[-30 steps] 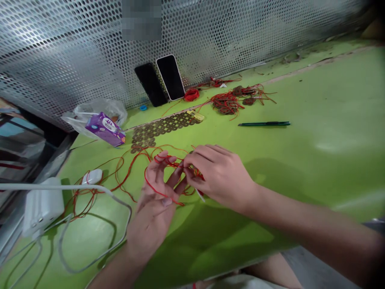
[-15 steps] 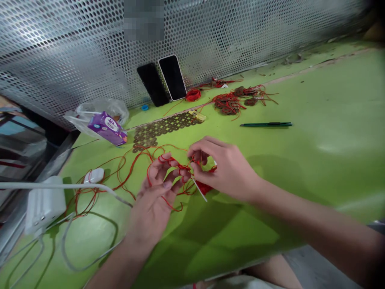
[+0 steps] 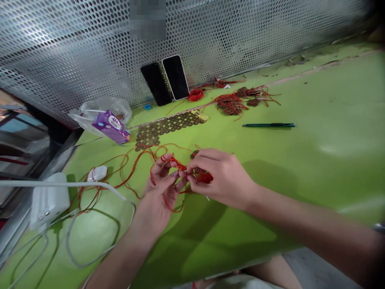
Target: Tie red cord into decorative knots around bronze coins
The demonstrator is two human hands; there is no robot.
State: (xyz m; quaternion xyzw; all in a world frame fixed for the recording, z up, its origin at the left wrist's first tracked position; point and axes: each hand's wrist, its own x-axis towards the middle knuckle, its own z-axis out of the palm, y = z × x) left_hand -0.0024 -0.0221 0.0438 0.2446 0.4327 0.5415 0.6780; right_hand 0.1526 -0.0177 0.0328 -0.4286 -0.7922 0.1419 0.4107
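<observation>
Red cord is looped round the raised fingers of my left hand, whose thumb and fingertips close on the strands. My right hand pinches the same cord just right of the left fingertips. A red knotted piece shows beneath my right palm, partly covered. Just behind the right fingers is a round dark coin. Long loose cord runs left from my left hand across the green table. Flat rows of holed coins lie beyond both hands.
Two phones lean on the perforated metal panel. Strung coins, a red cord coil, a yellow cutter and a pen lie behind. At left are a purple carton, a white earbud case and a power bank with cables.
My right hand has moved slightly left and closed in on the left fingertips. My left thumb has come up to the cord. The white stick below the right hand is now mostly hidden.
</observation>
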